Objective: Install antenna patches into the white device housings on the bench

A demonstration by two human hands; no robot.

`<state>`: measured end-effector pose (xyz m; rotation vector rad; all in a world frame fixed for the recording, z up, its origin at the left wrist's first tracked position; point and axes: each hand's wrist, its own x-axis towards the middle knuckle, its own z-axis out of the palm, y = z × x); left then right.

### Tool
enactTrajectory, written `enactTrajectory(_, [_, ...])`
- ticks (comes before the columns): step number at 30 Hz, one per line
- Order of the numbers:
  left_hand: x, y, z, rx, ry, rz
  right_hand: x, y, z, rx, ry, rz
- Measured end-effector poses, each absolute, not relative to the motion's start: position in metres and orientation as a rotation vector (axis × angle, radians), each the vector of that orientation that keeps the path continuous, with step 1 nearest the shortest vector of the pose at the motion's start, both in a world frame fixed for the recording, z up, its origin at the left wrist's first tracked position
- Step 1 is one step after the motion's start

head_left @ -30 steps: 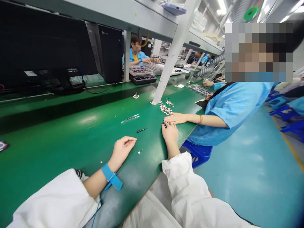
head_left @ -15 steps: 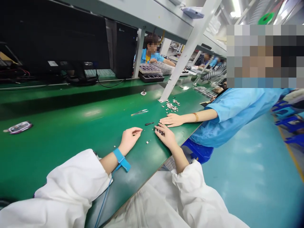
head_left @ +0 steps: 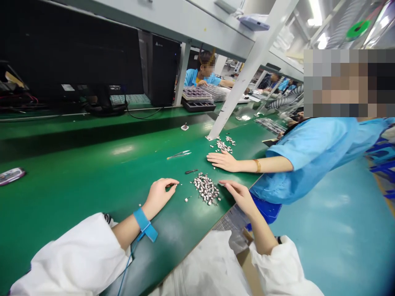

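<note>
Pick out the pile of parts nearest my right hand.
The larger pile, between your left hand and right hand; the smaller heaps lie beyond the co-worker's hand, near the white post.

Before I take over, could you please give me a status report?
Left hand pinched, contents unclear. Right hand beside parts pile, grip unclear. Co-worker's hand near the parts pile.

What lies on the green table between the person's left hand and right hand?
The head view shows a pile of small parts between the left hand and right hand, plus a loose part nearer the left.
</note>
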<state>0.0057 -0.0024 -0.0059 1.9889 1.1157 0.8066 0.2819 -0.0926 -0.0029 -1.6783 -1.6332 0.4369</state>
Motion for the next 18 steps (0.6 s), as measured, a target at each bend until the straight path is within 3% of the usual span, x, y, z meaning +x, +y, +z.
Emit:
enactTrajectory(9, [-0.005, 0.003, -0.004, 2.02, 1.264, 0.816, 0.326, -0.038, -0.014, -1.626, -1.904, 0.367])
enactTrajectory(18, [0.022, -0.05, -0.002, 2.134, 1.141, 0.801, 0.287, -0.05, 0.009, -1.133, -2.559, 0.565])
